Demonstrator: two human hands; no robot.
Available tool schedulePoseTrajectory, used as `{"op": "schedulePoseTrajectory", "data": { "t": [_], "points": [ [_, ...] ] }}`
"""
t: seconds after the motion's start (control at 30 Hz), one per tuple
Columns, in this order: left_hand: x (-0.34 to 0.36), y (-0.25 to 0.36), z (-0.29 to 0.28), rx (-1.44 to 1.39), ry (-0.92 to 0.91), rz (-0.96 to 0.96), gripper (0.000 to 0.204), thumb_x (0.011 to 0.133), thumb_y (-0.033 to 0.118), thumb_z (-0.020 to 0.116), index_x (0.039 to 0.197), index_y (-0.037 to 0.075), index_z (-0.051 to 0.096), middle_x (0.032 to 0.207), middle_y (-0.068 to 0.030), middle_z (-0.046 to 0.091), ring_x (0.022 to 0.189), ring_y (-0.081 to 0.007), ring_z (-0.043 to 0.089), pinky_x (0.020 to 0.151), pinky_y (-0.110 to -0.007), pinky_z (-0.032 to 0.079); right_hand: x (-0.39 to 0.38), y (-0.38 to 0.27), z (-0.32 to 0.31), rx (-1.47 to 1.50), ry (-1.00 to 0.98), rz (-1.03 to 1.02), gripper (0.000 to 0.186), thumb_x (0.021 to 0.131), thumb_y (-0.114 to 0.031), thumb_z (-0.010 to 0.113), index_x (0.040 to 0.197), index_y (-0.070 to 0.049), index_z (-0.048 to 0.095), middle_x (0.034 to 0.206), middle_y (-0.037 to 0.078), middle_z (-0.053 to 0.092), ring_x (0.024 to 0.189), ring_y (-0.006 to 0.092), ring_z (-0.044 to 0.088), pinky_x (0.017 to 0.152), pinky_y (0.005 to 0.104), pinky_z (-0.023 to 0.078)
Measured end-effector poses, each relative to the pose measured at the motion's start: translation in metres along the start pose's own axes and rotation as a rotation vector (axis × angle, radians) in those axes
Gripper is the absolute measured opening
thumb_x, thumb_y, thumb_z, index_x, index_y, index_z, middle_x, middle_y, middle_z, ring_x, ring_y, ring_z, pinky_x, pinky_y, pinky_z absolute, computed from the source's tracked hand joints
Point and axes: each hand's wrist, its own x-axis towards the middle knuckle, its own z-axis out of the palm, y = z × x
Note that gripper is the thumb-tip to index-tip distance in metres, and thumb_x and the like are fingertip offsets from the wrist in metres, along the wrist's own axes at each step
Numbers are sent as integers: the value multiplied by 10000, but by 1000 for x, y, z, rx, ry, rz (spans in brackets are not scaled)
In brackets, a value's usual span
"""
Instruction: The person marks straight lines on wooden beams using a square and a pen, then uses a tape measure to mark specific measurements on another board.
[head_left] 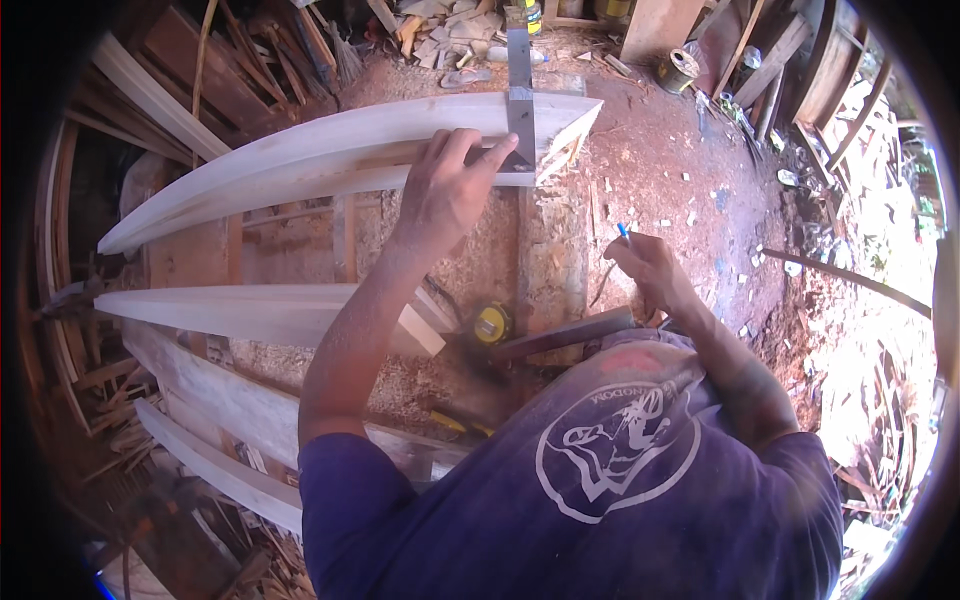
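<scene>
A person in a purple shirt (690,490) with a pale printed emblem leans over workshop timber. Just beyond the shirt lie a dark bar (565,334) and, near its left end, a yellow-and-black tape measure (491,323). The right hand (650,268), well apart from the work, pinches a blue-ended marking tool (623,231) between curled fingers. To the left, a second pale timber (240,308) lies below the long piece being measured.

Farther out, the left hand (448,195) grasps a metal square (521,75) near the right end of that long curved timber (330,135), thumb stretched toward the blade. The timber is pale and smooth-looking with a brownish streak, tapers to a point at left, and ends at right in a slanted, rough-looking face. The square's grey blade crosses it and projects past the far edge. Right of the slanted end, reddish floor (680,180) dotted with chips gives room to move.

At the back, an open-topped round tin (680,68) lies tilted, its contents too small to make out, and a yellow container (533,15) stands by heaped wood offcuts (455,40).
</scene>
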Motion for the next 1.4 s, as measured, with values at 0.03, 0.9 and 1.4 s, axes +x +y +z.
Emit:
{"op": "schedulePoseTrajectory", "data": {
  "t": [0.03, 0.9, 1.4],
  "points": [
    [-1, -2, 1, 0, 0, 1, 619, 776, -23, 765, 1347, 211, 713, 1107, -103, 598, 1006, -314, 612, 925, -457, 522, 0, -4, 1, 31, -12, 59, 359, 1019, -331, 636, 956, 14, 709, 658, 27, 500, 644, 99, 440, 579, 355, 386],
    [-22, 3, 13, 290, -148, 192, 554, 950, 100, 584, 1502, 136, 549, 1635, -111, 412, 1537, -355, 319, 1269, -597, 242, 60, -86, 39, 510, -9, -5, 390, 1013, -385, 646, 962, -9, 737, 753, 21, 638, 710, 163, 581, 674, 370, 480],
    [-2, 27, -60, 2, 199, 120, 398, 903, 137, 703, 1300, 110, 691, 979, -55, 696, 907, -252, 660, 825, -387, 533, 28, -130, 6, 324, 182, -333, 232, 1032, -219, 664, 1107, -33, 781, 925, 112, 775, 767, 131, 670, 659, 311, 529]
  ]
}}
